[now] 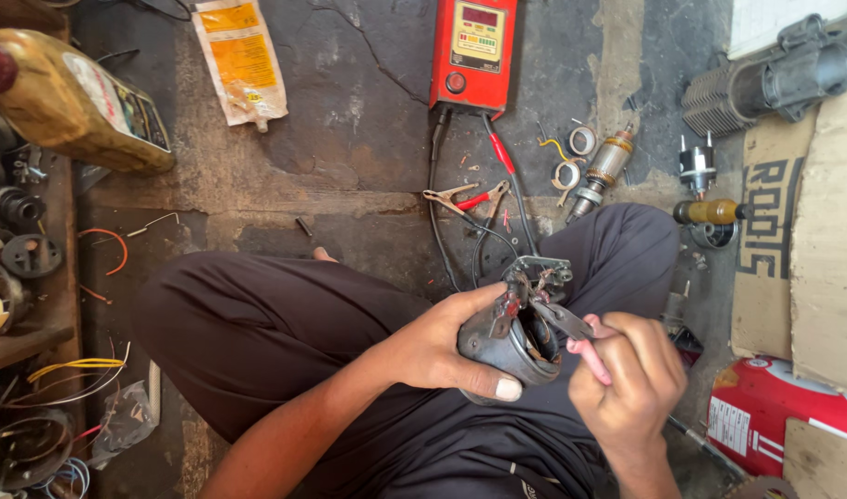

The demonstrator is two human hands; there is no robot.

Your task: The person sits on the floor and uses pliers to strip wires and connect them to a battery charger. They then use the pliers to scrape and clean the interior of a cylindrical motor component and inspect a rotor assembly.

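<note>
While your left hand point(442, 346) grips the dark motor housing point(505, 346) over your lap, keep it braced; right hand point(627, 383) closed on the pink-handled pliers point(571, 331), nose inside the housing; pull straight, no twisting.

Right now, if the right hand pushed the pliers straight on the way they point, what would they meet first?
The right hand aims the pink-handled pliers up-left; their tips already sit at the brush holder atop the dark motor housing held by the left hand. They would press into that, though depth is unclear.
</note>
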